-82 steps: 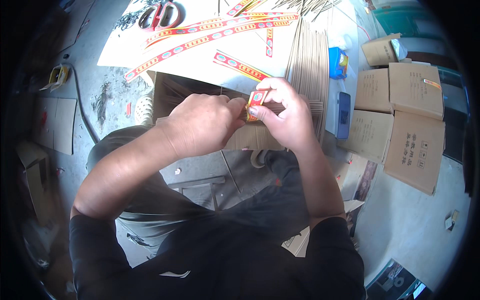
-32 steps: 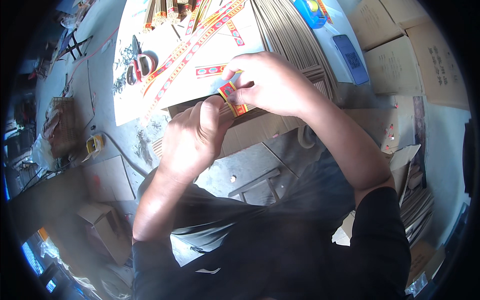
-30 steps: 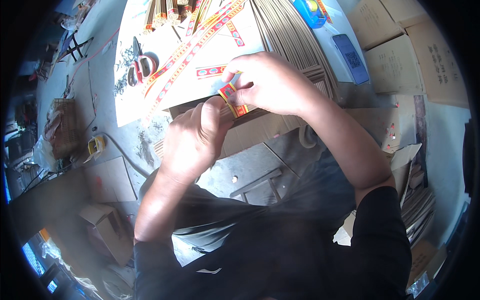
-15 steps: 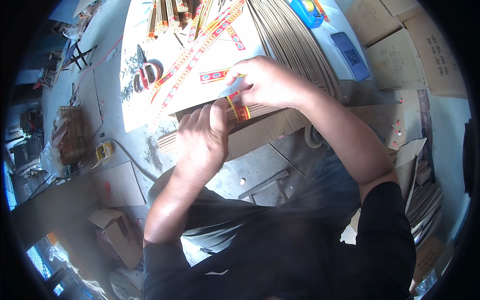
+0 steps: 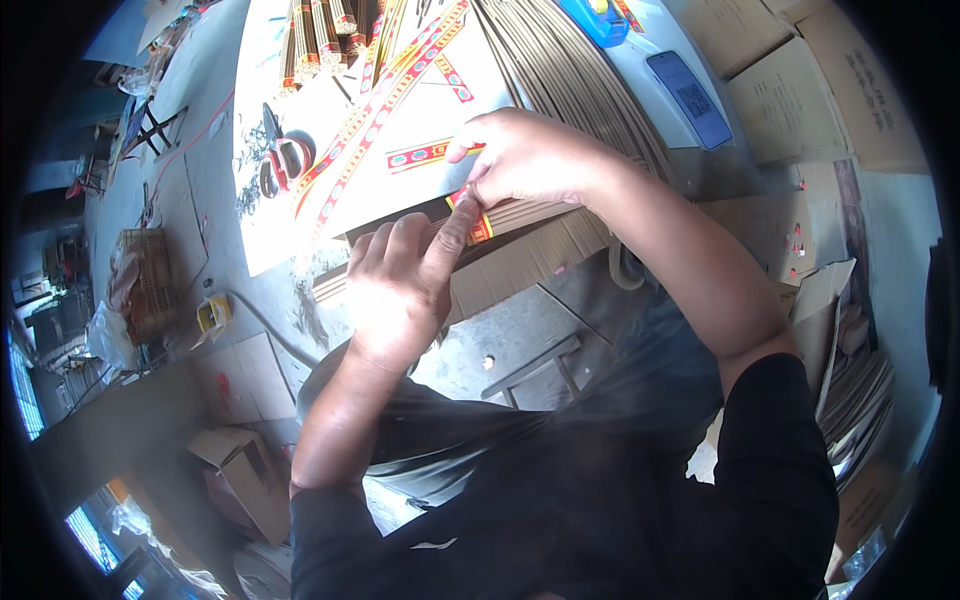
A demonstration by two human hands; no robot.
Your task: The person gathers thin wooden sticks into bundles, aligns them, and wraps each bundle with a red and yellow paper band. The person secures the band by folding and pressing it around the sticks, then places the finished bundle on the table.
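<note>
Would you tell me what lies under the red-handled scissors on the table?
The scissors rest on a white sheet beside red-and-yellow label strips. What lies beneath that sheet is covered, so it cannot be seen.
</note>
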